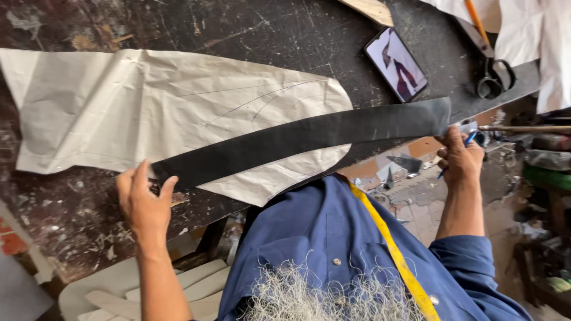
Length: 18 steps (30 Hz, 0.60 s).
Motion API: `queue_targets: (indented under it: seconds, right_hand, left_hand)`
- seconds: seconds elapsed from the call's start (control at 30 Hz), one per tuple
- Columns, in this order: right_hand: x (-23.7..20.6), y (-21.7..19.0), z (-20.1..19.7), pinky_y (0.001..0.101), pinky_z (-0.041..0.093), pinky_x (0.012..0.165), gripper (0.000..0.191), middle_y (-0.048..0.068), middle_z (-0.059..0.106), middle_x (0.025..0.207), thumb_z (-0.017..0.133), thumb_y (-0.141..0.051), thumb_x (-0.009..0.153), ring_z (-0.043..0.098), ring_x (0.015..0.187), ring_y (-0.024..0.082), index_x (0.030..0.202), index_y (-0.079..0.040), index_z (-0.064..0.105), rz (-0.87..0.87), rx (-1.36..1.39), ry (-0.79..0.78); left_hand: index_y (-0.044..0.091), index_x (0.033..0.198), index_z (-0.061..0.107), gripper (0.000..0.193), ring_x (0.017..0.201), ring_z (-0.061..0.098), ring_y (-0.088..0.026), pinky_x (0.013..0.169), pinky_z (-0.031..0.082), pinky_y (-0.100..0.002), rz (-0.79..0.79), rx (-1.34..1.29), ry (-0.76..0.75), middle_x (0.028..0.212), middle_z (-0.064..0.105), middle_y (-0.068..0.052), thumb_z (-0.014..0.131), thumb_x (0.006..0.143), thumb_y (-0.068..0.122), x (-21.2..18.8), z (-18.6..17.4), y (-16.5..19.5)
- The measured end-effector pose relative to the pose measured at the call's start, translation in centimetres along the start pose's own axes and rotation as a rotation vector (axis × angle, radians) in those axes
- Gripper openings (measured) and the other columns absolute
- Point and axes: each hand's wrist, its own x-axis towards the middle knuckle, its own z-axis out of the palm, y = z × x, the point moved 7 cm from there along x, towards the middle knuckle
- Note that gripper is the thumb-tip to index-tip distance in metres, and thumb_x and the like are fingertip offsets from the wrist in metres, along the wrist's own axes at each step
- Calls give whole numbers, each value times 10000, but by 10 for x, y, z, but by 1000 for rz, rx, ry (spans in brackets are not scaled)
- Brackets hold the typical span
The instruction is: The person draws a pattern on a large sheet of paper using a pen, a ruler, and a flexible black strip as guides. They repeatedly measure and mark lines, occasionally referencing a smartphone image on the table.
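Observation:
A long, curved black strip [297, 138] lies across a cream piece of cloth [148, 113] on the dark worn table [196, 27]. My left hand [143, 199] pinches the strip's left end near the table's front edge. My right hand [459, 157] grips the strip's right end, which juts past the table edge, and also holds a blue pen [467, 142] between its fingers. Thin curved lines are drawn on the cloth above the strip.
A phone [397, 64] with a lit screen lies at the back right, next to black-handled scissors [491, 71] and more pale cloth [535, 35]. A yellow tape measure [386, 238] hangs over my blue shirt. Pale cut pieces [148, 291] are stacked below the table.

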Motion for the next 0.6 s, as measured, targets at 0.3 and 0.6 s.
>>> queue_targets:
  seconds: [0.3,0.6]
  right_hand:
    - [-9,-24,-13,224,402,482,196,25,652,853,798,-113,953,558,599,86,1081,-97,650,-134,55,-55]
    - [9,-12,9,168,377,547,187,-2,588,970,617,-58,1074,525,680,51,1258,-85,631,25,458,-380]
  left_hand:
    - [63,1115,689,273,998,664,-287,859,540,-398,-1,41,-106,1136,660,-109,831,897,147,-19,10,10]
    - [0,1201,658,174,778,667,-196,653,577,-274,-600,-1682,-31,922,675,-102,682,1035,46,-18,37,-36]
